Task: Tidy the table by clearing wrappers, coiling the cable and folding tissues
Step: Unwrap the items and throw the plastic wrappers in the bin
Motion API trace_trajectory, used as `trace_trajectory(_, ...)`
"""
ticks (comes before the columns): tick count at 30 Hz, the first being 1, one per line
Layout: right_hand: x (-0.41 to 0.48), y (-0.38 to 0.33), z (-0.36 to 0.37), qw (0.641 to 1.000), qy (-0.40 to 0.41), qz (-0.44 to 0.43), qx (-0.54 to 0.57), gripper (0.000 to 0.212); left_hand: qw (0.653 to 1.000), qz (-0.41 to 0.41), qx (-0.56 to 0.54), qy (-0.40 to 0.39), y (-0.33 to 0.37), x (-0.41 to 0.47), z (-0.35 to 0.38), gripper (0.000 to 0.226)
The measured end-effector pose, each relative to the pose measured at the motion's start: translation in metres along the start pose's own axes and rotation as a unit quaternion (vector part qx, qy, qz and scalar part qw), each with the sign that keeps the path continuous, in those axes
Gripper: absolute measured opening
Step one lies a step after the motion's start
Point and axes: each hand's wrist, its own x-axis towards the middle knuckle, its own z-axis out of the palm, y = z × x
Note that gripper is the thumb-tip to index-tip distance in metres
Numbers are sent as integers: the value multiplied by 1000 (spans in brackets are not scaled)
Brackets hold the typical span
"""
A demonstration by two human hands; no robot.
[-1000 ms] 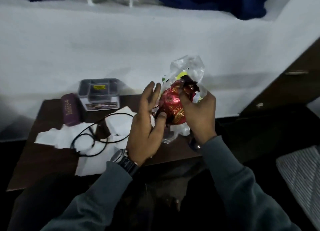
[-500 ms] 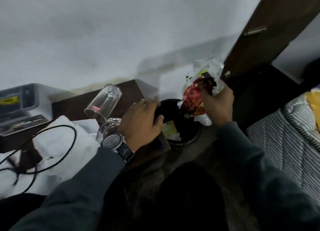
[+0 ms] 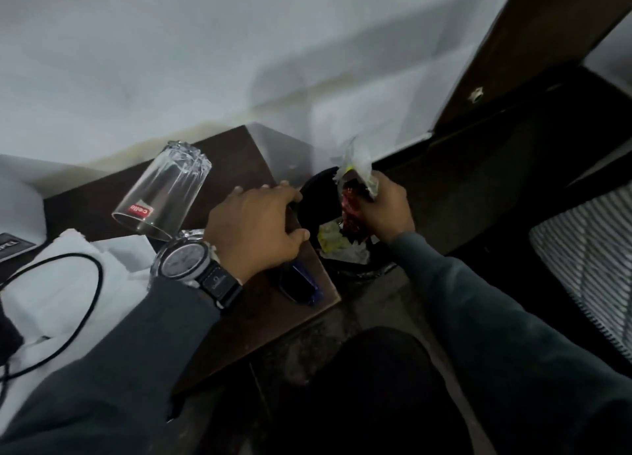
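1 head-worn wide-angle view, looking forward and steeply down from close above the table's (image 3: 239,153) right corner and the bin (image 3: 309,194) beside it, wall filling the top (frame tilted, edges bowed), both sleeves entering from the bottom.

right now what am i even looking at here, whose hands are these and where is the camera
The camera sits on a person's head, looking down at their own two bare hands. The right hand grips crumpled wrappers, red and clear, over a dark bin beside the table. The left hand, with a wristwatch, rests on the table's edge. On the table lie a tipped glass, white tissues and a black cable.
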Motion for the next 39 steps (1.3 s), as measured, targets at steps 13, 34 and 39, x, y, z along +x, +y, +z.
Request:
trace_trajectory(13,32,66,84,925,-218,15,-312,57,999,-22,-35,-4,-6,13,10,69)
trace_trajectory(34,-9,-7,21,957,-224,-23,-185,58,985,6,-136,107,-13,-13,-8,52)
trace_trajectory(39,-31,-42,-3,985,-147,-48,-77,39,973,6,-169,155,-28,-52,-35,54)
